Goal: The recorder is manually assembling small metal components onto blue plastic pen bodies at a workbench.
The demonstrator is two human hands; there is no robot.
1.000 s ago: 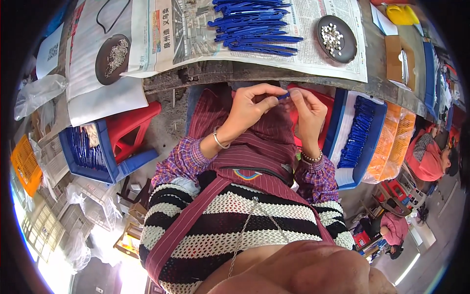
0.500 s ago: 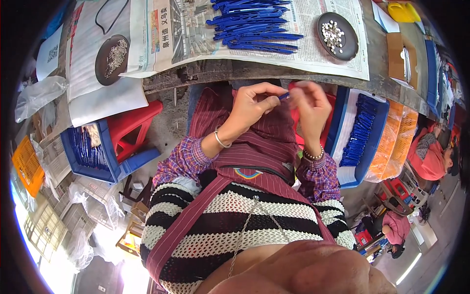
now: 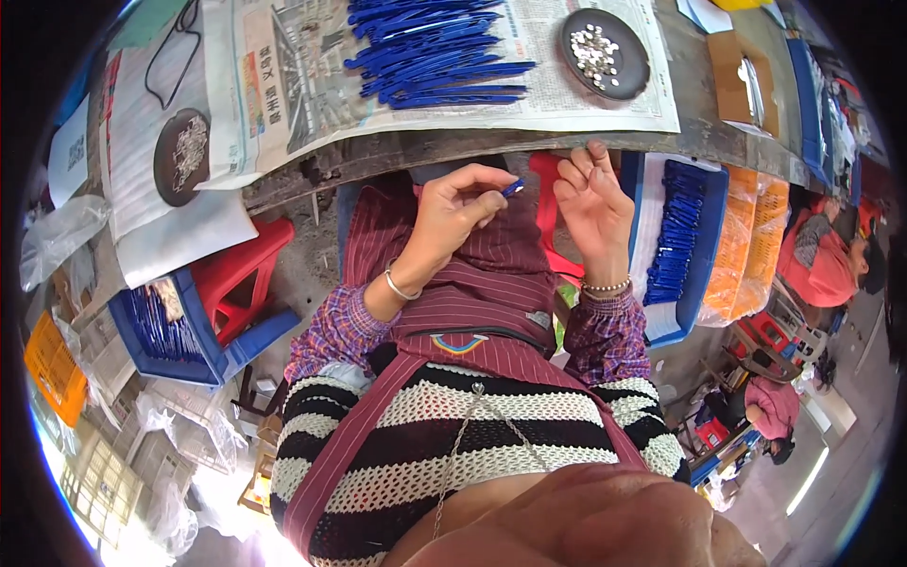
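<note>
Between the thumb and forefinger of my left hand point(image 3: 455, 210), a narrow blue plastic piece point(image 3: 513, 188) pokes out, with a small shiny spot at its tip. Most of it is hidden in the fingers. My right hand point(image 3: 595, 203) is raised to the right, apart from the piece, its fingers loosely curled and nothing visible in them. Beyond my hands, a heap of long blue plastic pieces point(image 3: 435, 61) lies on newspaper. To its right is a dark round dish point(image 3: 630, 83) of small silvery-white discs. A second dark dish point(image 3: 167, 180) at the left contains small thin metal parts.
The workbench edge point(image 3: 397, 149) runs just past my hands. Blue bins with blue pieces stand at the right point(image 3: 710, 255) and left point(image 3: 213, 354), the left one by a red stool point(image 3: 248, 260). Orange baskets point(image 3: 742, 246) and a person in red point(image 3: 817, 250) are farther right.
My right hand has moved away from the blue piece, and its fingers have come apart. My left hand keeps its pinch on the piece. The whole view has shifted a little.
</note>
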